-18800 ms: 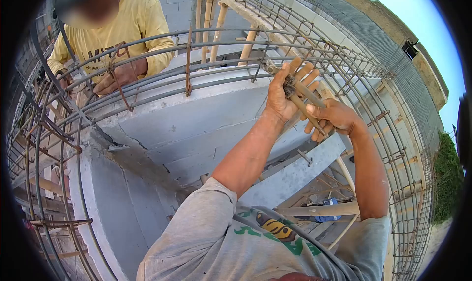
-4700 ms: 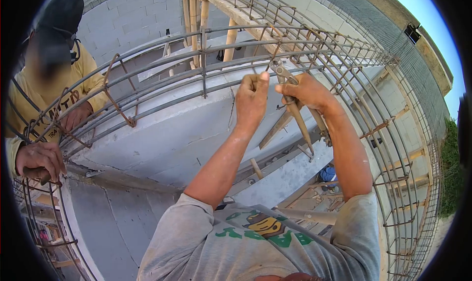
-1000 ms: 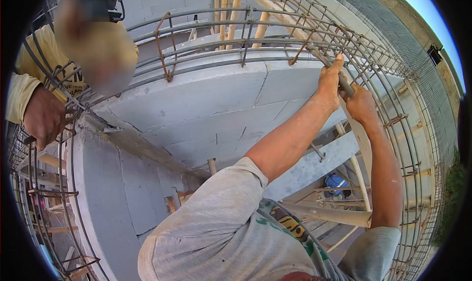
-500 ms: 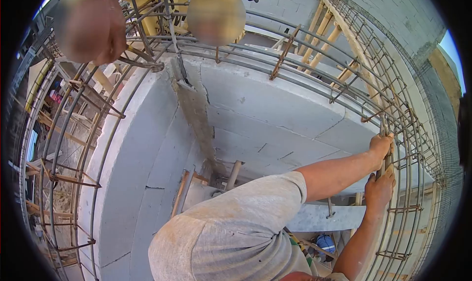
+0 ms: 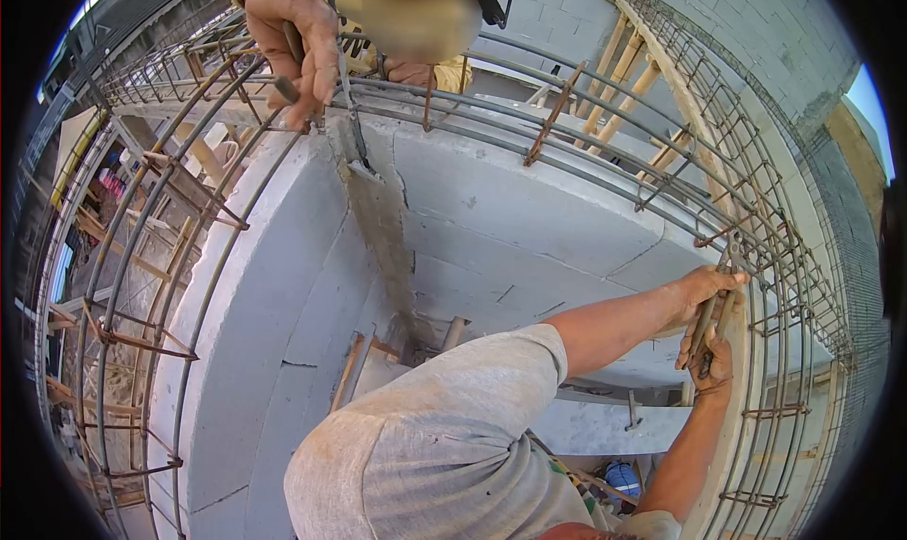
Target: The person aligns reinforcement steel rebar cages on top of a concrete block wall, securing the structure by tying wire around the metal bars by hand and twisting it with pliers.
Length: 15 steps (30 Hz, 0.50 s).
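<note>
My left hand, reaching across from the left, is closed around the upper handles of a pair of pincers. Lower down, my right hand grips the ends of the handles, which stand somewhat apart. The pincers' jaws point up at the junction of the long steel rebar rods and the rebar cage on the right wall. Any tie wire in the jaws is too small to make out.
Opposite, a co-worker's hand in a yellow sleeve holds a dark-handled tool over the corner rebar. Light block walls form a corner below. Another rebar cage curves along the left. Wooden poles stand behind.
My hands have come slightly down and left with the pincers, whose handles are now farther apart. The co-worker's hand with the tool has come into clear view at upper left.
</note>
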{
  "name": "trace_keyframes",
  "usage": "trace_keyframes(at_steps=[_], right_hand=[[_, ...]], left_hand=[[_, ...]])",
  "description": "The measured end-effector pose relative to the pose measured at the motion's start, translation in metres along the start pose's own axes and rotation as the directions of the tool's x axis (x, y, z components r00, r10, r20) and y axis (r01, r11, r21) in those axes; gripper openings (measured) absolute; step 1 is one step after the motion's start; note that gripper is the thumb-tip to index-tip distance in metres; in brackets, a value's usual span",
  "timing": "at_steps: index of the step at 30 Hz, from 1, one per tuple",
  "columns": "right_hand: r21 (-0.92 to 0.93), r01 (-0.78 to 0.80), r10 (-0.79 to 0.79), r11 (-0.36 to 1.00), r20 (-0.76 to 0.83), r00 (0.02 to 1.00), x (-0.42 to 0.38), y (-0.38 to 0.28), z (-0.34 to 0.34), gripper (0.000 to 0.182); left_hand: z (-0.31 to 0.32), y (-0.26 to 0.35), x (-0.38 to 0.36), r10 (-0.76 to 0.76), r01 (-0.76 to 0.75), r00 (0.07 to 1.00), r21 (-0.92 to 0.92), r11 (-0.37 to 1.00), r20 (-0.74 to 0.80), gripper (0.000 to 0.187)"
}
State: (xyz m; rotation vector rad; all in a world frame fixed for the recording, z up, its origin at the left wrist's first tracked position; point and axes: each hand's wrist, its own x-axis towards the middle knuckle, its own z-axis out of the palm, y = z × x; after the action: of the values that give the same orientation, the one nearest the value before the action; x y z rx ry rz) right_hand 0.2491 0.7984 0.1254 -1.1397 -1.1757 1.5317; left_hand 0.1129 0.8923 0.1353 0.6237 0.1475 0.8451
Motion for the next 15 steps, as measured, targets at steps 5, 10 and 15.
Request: trace_keyframes(at_steps=[5, 10, 15], right_hand=[[-0.648, -0.202, -0.091, 0.734, -0.389, 0.917, -0.032, -0.053, 0.063, 0.053], [-0.931, -0.364, -0.585, -0.011, -0.289, 0.757, -0.050, -0.041, 0.052, 0.050], [-0.910, -0.412, -0.617, -0.050, -0.296, 0.729, -0.036, -0.034, 0.031, 0.026]], left_hand=[[0.012, -0.012, 0.023, -0.038, 0.044, 0.969, 0.016, 0.999, -0.242, 0.027], [0.049, -0.032, 0.046, 0.052, -0.086, 0.907, -0.064, 0.994, -0.418, 0.028], [0.049, -0.024, 0.029, 0.127, 0.003, 0.903, 0.301, 0.954, -0.411, 0.038]])
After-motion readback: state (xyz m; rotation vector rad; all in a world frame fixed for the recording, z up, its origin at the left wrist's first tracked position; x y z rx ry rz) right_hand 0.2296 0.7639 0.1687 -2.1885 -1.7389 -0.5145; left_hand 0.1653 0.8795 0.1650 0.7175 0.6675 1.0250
